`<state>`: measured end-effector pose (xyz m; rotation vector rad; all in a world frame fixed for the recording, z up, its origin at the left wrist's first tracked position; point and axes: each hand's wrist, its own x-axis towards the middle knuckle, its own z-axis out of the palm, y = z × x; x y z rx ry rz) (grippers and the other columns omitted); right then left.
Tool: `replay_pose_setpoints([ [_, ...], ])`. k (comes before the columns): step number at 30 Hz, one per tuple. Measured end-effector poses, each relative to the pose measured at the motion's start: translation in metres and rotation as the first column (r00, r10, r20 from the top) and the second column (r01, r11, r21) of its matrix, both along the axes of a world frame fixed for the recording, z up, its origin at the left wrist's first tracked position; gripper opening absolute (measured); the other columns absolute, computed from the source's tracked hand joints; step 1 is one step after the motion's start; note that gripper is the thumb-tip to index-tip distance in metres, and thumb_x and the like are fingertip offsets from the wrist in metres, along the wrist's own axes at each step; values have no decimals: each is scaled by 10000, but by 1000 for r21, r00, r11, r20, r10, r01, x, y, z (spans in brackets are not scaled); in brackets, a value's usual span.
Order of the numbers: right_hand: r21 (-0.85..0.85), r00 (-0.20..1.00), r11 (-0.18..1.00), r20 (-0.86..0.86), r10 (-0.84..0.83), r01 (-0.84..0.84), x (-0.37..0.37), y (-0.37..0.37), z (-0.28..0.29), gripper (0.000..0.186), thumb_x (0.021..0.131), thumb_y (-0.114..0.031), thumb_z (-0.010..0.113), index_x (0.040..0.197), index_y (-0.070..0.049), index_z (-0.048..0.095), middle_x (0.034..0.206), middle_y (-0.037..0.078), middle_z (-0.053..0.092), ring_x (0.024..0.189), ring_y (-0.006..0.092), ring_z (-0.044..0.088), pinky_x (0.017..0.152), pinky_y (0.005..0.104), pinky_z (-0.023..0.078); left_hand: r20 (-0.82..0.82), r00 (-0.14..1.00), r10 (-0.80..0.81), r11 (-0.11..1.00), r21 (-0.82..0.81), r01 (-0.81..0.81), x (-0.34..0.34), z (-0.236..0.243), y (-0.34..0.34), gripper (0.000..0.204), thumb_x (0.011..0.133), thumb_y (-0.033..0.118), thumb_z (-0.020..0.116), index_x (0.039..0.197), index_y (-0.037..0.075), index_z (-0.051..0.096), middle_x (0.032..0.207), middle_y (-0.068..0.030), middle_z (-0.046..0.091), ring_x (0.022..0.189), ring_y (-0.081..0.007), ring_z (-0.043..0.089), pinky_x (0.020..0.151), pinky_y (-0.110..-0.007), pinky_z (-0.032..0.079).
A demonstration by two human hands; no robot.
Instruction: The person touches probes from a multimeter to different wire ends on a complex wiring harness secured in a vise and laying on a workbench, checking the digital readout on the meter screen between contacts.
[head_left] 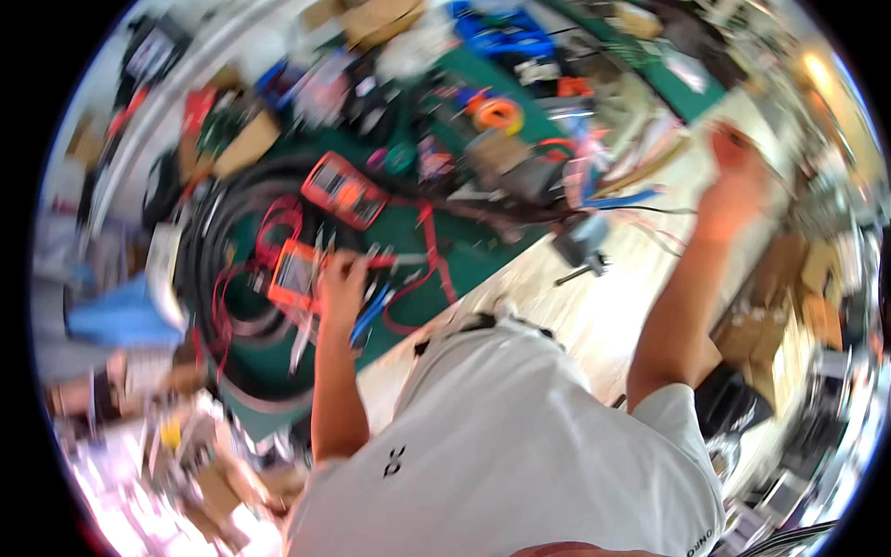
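Orange multimeter (296,274) is lying beside left hand (342,280), warranting gentle steadying; right hand (740,165) is hovering well apart; cannot tell either grip.

- thick black coiled cable (206,278) on the left of the flat green work surface (490,263);
- orange rectangular meter (295,277) right of the coil's centre; left hand (342,278) at its right edge;
- red rectangular meter (344,190) behind the orange one;
- slender blue tool (371,314) just right of the left wrist;
- round orange roll (484,115) farther back, right of both meters;
- right hand (733,176) far right, well apart from them
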<state>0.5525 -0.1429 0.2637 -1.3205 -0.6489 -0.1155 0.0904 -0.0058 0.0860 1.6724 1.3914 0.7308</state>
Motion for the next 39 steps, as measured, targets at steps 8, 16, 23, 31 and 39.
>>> replay_pose_setpoints([
  [8,227,893,873,240,381,-433,-106,-36,-5,337,947,-191,361,910,83,554,1023,324,615,951,400,630,840,460,510,124,992,-36,993,-108,50,20,-1,11,141,878,138,624,876,2,587,676,-21,549,627,-80,479,578,-260,400],
  [16,-478,557,445,-117,822,-757,-247,38,-100,238,935,-81,531,1122,46,606,1195,201,620,1012,258,645,810,298,496,244,965,-96,986,-109,126,16,14,8,115,890,118,613,847,16,582,693,23,508,640,-48,425,571,-224,343],
  [23,110,901,896,6,433,-431,-142,7,-28,422,1021,-324,398,1066,61,564,1046,206,650,923,230,645,825,336,512,225,971,-85,995,-28,94,1,1,9,105,905,95,587,825,32,559,679,14,508,643,-61,465,584,-225,381],
  [31,79,974,994,-206,96,-82,16,17,19,398,1018,-295,401,1024,69,562,977,201,666,858,259,668,786,355,559,305,951,-44,982,-164,98,14,-3,18,108,934,107,557,836,62,550,640,55,450,513,-11,351,437,-199,254],
  [39,-103,950,969,-242,196,-226,20,26,9,363,1013,-280,428,979,60,550,879,187,677,694,198,663,622,310,553,344,938,39,974,-222,41,18,1,13,122,938,93,545,820,85,512,608,73,390,468,-2,316,380,-191,229],
])
